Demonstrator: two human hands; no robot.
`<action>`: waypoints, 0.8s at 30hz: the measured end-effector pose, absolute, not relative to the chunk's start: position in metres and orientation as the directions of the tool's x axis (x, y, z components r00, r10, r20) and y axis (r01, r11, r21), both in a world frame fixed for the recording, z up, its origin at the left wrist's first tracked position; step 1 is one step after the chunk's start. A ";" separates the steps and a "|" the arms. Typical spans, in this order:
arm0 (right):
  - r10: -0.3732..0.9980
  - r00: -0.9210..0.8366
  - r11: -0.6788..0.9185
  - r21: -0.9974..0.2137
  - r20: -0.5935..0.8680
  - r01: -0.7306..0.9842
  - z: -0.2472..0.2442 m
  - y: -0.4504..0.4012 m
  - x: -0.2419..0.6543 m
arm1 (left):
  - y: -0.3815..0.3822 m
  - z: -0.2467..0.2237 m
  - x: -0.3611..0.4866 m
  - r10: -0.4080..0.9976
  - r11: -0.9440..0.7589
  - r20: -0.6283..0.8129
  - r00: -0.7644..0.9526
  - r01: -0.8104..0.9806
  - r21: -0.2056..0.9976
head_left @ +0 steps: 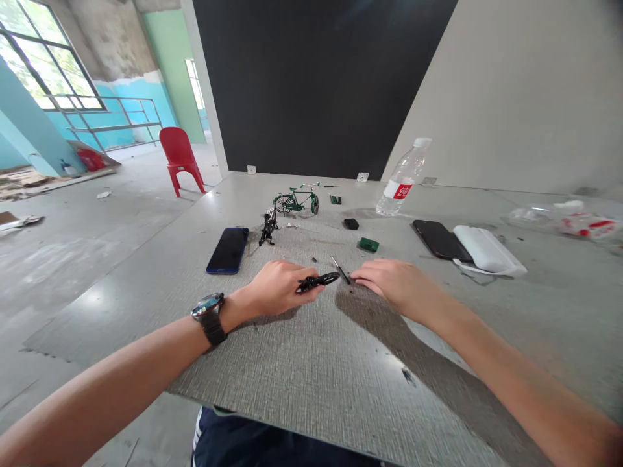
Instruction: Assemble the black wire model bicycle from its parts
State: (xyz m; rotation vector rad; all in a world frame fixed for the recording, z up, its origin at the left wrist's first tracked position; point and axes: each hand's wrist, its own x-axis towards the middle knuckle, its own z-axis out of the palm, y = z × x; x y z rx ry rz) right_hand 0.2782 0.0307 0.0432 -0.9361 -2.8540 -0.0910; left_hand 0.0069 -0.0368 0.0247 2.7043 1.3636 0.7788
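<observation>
My left hand (pixel 282 285), with a watch on its wrist, is closed around a small black model bicycle part with a wheel (pixel 324 280), held just over the table. My right hand (pixel 389 282) rests low at the table, fingers together and pointing left. Its fingertips are beside the handle end of a small screwdriver (pixel 342 269); whether they pinch anything is hidden. Behind my left hand stands a black model bicycle piece (pixel 268 227). Further back is a green model bicycle (pixel 296 202). A tiny dark part (pixel 314 260) lies near the screwdriver.
A blue phone (pixel 228 250) lies left, a dark phone (pixel 440 240) and a white case (pixel 487 250) right. A water bottle (pixel 403 178) stands near the back panel. Between them are a green piece (pixel 368 245) and a black piece (pixel 351 224). A plastic bag (pixel 574 217) lies far right.
</observation>
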 end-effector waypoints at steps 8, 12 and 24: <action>0.548 -0.820 0.813 0.126 0.167 0.569 0.041 0.028 0.277 | -0.037 0.024 0.007 0.767 -0.616 0.425 0.481 0.739 0.275; 0.556 -0.809 0.799 0.147 0.191 0.583 0.043 0.028 0.278 | -0.038 0.025 0.007 0.771 -0.607 0.418 0.480 0.753 0.256; 0.648 -0.714 0.750 -0.059 0.266 0.659 0.049 0.018 0.271 | -0.037 0.024 0.006 0.762 -0.613 0.432 0.482 0.752 0.242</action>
